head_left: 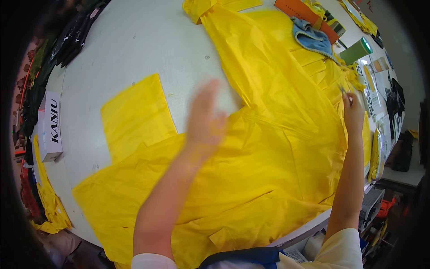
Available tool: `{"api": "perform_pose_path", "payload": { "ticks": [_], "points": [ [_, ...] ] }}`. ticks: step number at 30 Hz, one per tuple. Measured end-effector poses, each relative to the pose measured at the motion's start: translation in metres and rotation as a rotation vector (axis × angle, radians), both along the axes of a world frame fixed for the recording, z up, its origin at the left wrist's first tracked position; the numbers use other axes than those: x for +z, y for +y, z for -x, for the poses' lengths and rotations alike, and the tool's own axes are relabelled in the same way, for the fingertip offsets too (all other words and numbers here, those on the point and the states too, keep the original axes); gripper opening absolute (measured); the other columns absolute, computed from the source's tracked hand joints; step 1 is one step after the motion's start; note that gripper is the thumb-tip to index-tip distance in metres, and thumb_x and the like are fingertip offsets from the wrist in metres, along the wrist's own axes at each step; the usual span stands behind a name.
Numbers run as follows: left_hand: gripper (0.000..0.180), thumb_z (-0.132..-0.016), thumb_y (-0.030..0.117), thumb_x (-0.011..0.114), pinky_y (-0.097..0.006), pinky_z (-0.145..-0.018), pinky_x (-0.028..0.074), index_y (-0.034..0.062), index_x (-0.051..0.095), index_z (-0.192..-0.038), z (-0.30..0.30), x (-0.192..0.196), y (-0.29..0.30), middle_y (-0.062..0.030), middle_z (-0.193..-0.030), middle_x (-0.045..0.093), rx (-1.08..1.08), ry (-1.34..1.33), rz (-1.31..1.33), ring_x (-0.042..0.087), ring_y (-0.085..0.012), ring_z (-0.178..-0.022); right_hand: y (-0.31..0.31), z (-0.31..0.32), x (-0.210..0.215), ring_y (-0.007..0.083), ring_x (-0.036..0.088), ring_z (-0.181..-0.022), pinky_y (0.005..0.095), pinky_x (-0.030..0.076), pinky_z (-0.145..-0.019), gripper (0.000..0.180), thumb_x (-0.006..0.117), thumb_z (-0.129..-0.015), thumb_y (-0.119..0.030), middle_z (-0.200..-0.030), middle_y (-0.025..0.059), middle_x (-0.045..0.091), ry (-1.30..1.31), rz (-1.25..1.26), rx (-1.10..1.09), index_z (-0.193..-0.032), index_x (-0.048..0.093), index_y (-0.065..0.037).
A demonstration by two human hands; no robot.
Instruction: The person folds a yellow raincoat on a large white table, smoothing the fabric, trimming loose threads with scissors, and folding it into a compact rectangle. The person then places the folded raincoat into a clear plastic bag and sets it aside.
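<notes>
A large bright yellow garment [268,148], thin and creased, spreads over the white table, with one long sleeve-like part reaching to the far side. Above its middle is my left hand [207,116], blurred by motion, fingers stretched out and thumb apart, holding nothing that I can see. My right hand [354,112] is closed at the garment's right edge. From its fingers sticks a small pointed metal tool [343,89], too blurred to name more exactly. A flat yellow fabric piece [136,116] lies left of my left hand, partly bordering the garment.
On the left edge stands a white box [53,127] with black lettering. At the far right are an orange box [304,18], a blue cloth [313,38] and a green cylinder [355,51]. Plastic-wrapped packages [376,148] line the right side. Black plastic bags [78,33] lie far left.
</notes>
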State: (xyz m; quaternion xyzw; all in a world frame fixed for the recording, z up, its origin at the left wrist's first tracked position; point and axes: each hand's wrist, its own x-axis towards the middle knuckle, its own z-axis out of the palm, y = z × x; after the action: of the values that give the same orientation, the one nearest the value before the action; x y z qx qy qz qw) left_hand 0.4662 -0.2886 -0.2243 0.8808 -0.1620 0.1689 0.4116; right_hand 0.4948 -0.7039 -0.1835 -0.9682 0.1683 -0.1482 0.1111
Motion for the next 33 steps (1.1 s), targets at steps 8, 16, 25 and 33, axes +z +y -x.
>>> {"api": "perform_pose_path", "payload": {
  "ticks": [8, 16, 25, 33],
  "points": [
    [0.044, -0.079, 0.016, 0.064, -0.042, -0.101, 0.036, 0.004, 0.053, -0.12, 0.042, -0.045, -0.071, -0.0159, -0.129, 0.047, -0.127, 0.032, -0.275, 0.044, -0.0313, -0.121, 0.121, -0.113, -0.007, 0.0336, 0.049, -0.117, 0.038, 0.039, -0.098, 0.051, 0.059, -0.088, -0.031, -0.125, 0.0216, 0.052, -0.065, -0.056, 0.558, -0.124, 0.048, 0.002],
    [0.049, -0.082, 0.026, 0.061, -0.047, -0.107, 0.027, 0.01, 0.049, -0.127, 0.046, -0.043, -0.074, -0.0171, -0.139, 0.037, -0.13, 0.087, -0.341, 0.036, -0.0326, -0.13, 0.188, -0.17, 0.004, 0.0217, 0.049, -0.118, 0.0313, 0.037, -0.1, 0.065, 0.067, -0.081, -0.028, -0.122, 0.0123, 0.057, 0.267, -1.255, 0.392, -0.135, 0.041, -0.004],
    [0.046, -0.087, 0.032, 0.055, -0.039, -0.099, 0.035, 0.0065, 0.049, -0.126, 0.055, -0.02, -0.077, -0.0158, -0.129, 0.048, -0.122, 0.08, -0.506, 0.048, -0.0253, -0.118, 0.332, 0.049, 0.03, 0.0348, 0.037, -0.127, 0.0595, 0.028, -0.101, 0.026, 0.052, -0.082, -0.019, -0.131, 0.0099, 0.047, 0.177, -0.049, 1.678, -0.106, 0.06, -0.02],
    [0.032, -0.082, 0.026, 0.066, -0.033, -0.082, 0.049, 0.0061, 0.062, -0.107, 0.172, 0.055, 0.031, -0.0104, -0.102, 0.065, -0.604, 0.374, -0.069, 0.061, -0.0218, -0.097, 0.167, 0.119, 0.069, 0.0268, 0.047, -0.12, 0.0507, 0.026, -0.106, 0.068, 0.078, -0.065, -0.03, -0.119, 0.0078, 0.056, 0.253, 0.08, 0.948, -0.126, 0.051, -0.016]
  ]
}}
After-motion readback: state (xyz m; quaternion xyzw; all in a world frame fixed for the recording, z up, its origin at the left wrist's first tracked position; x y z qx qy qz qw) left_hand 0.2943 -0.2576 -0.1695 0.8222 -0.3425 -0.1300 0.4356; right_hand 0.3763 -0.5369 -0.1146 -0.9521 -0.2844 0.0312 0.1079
